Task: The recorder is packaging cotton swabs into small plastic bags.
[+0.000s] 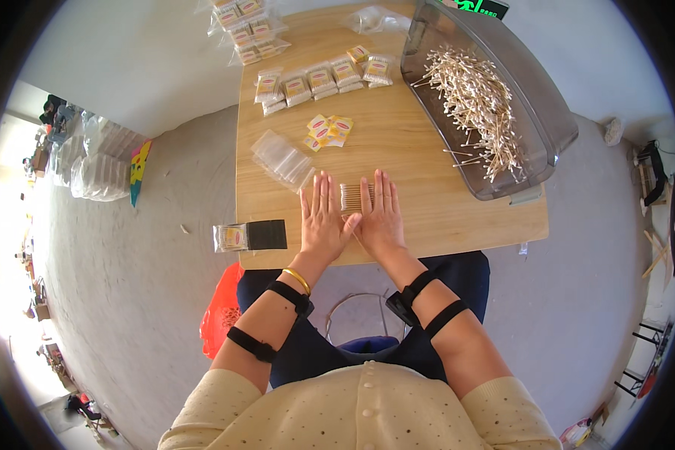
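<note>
A flat row of cotton swabs lies on the wooden table between my two hands, side by side. My right hand lies flat with fingers stretched forward, partly over the row's right side and hiding that end. My left hand is also flat, fingers out, just left of the row, its thumb reaching toward the right hand. Beyond my left fingertips lies a stack of clear plastic bags. Farther back are several small yellow and white printed cards.
A large grey plastic bin heaped with loose cotton swabs stands at the right. Filled swab packets line the back, with more bagged packets behind. A packet with a black flap sits at the left edge. A red bag hangs below.
</note>
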`<action>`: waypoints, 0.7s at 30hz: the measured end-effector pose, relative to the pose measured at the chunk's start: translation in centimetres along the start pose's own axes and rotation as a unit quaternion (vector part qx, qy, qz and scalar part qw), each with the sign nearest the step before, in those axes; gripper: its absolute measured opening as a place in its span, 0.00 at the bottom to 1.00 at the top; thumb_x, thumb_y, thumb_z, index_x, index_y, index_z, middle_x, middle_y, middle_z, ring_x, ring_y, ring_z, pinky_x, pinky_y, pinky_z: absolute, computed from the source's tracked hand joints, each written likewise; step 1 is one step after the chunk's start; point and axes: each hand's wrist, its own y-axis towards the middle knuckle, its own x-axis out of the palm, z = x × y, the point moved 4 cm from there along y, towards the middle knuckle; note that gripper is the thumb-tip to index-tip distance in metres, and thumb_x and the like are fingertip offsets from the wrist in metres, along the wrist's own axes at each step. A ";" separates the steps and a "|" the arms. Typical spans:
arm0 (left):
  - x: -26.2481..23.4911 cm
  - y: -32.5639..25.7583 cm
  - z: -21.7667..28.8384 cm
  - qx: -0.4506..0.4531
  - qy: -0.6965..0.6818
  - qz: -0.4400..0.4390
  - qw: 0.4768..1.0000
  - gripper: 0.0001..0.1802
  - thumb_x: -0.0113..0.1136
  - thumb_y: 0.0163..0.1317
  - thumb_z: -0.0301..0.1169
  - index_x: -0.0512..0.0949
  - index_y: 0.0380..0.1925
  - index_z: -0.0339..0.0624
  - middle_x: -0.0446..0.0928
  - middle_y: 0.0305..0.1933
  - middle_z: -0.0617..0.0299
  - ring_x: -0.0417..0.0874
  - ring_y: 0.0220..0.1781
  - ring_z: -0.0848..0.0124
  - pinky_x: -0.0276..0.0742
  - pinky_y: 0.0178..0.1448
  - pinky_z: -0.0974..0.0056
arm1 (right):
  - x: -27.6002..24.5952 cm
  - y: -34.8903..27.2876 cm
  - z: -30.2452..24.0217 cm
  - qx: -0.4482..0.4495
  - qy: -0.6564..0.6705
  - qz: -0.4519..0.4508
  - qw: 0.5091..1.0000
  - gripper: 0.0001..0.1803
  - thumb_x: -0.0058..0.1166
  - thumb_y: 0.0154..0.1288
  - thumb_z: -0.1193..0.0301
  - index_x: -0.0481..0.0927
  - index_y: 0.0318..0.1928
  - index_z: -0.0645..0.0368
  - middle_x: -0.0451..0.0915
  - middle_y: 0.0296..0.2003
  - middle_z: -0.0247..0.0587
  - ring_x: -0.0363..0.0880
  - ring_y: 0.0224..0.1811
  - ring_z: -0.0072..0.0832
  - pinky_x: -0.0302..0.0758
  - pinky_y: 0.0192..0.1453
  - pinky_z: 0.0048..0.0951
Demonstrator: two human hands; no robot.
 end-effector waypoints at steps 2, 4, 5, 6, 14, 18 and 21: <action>-0.7 0.5 0.0 0.014 -0.097 0.020 0.995 0.52 0.35 0.75 0.67 0.48 0.81 0.33 0.45 0.86 0.45 0.41 0.89 0.55 0.31 0.87 0.42 | 0.2 0.0 0.1 -0.003 0.012 0.013 1.000 0.49 0.49 0.72 0.45 0.54 0.80 0.67 0.45 0.80 0.69 0.41 0.85 0.55 0.41 0.88 0.52; -0.7 0.5 0.1 0.024 -0.086 0.001 0.996 0.51 0.36 0.75 0.66 0.48 0.81 0.34 0.46 0.86 0.46 0.42 0.88 0.55 0.32 0.87 0.42 | 0.5 0.0 0.3 -0.006 0.023 0.028 0.999 0.49 0.49 0.72 0.45 0.54 0.80 0.66 0.44 0.81 0.69 0.41 0.85 0.55 0.41 0.88 0.52; -0.5 0.5 0.2 0.035 -0.074 -0.018 0.996 0.51 0.37 0.75 0.65 0.48 0.81 0.35 0.47 0.86 0.46 0.43 0.88 0.55 0.33 0.87 0.42 | 0.6 0.0 0.4 -0.009 0.016 0.036 0.999 0.50 0.51 0.72 0.44 0.53 0.80 0.67 0.44 0.80 0.69 0.40 0.85 0.56 0.41 0.87 0.53; -0.6 0.3 0.2 0.036 -0.074 -0.018 0.996 0.51 0.37 0.75 0.65 0.48 0.81 0.35 0.47 0.86 0.46 0.43 0.88 0.55 0.33 0.87 0.42 | 0.8 -0.1 0.5 -0.012 0.008 0.044 0.999 0.51 0.52 0.71 0.43 0.53 0.80 0.67 0.44 0.80 0.70 0.40 0.85 0.58 0.42 0.87 0.54; -1.1 -0.8 -0.1 0.022 -0.135 0.014 0.991 0.48 0.43 0.75 0.61 0.50 0.81 0.35 0.50 0.85 0.47 0.46 0.88 0.56 0.35 0.87 0.43 | -0.5 -0.1 -0.2 -0.004 0.000 0.007 1.000 0.51 0.52 0.72 0.44 0.52 0.80 0.66 0.44 0.81 0.68 0.41 0.85 0.54 0.42 0.87 0.52; -1.6 -1.4 -0.9 0.004 -0.124 0.040 0.991 0.45 0.49 0.75 0.55 0.52 0.80 0.35 0.52 0.85 0.47 0.49 0.87 0.55 0.38 0.87 0.44 | -0.4 -0.3 0.9 -0.024 0.049 0.050 0.997 0.50 0.58 0.70 0.49 0.52 0.80 0.65 0.47 0.80 0.68 0.45 0.84 0.56 0.44 0.86 0.52; -2.2 -1.6 -0.6 0.041 -0.112 0.040 0.992 0.44 0.56 0.72 0.47 0.53 0.79 0.35 0.55 0.84 0.47 0.52 0.86 0.53 0.42 0.87 0.46 | -0.4 -0.1 0.7 -0.009 0.072 0.057 0.996 0.49 0.60 0.69 0.53 0.53 0.80 0.65 0.49 0.79 0.69 0.46 0.84 0.57 0.45 0.86 0.53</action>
